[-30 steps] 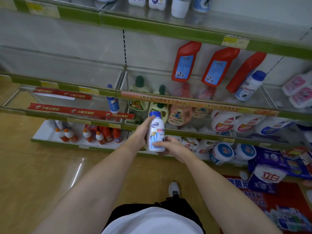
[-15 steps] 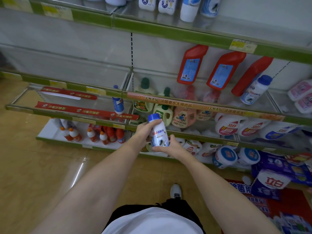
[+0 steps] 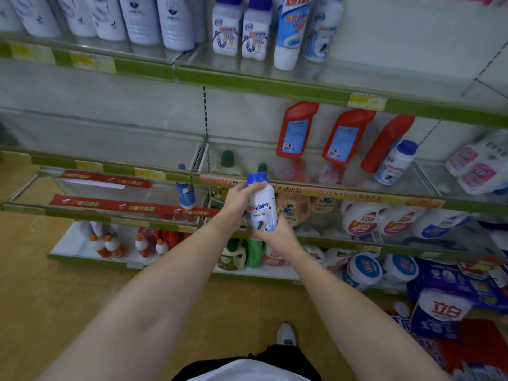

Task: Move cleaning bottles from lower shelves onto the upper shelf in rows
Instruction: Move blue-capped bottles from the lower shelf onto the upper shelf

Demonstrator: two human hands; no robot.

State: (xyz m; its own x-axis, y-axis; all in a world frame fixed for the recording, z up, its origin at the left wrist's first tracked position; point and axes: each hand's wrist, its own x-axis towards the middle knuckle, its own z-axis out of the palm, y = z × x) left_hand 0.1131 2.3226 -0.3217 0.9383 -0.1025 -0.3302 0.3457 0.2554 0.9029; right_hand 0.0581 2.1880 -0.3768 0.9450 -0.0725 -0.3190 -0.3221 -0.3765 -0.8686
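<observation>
A shop aisle with green-edged glass shelves [image 3: 247, 83] fills the view, and the white bottle with the blue cap [image 3: 261, 204] now sits higher in front of the middle shelves than a second ago. The left hand [image 3: 236, 204] grips its side and the right hand [image 3: 275, 233] cups its base. With the upper row of matching bottles [image 3: 242, 31] now in view, the lift toward it seems underway.

Both arms are bare all the way up from the fingers, no sleeves, no watch or rings that I can spot. Lower down there's a plain white cotton-looking top [image 3: 247, 371], black shorts or trousers [image 3: 286, 358] under it, and one white sneaker with dark side markings [image 3: 286, 334] poking out.
</observation>
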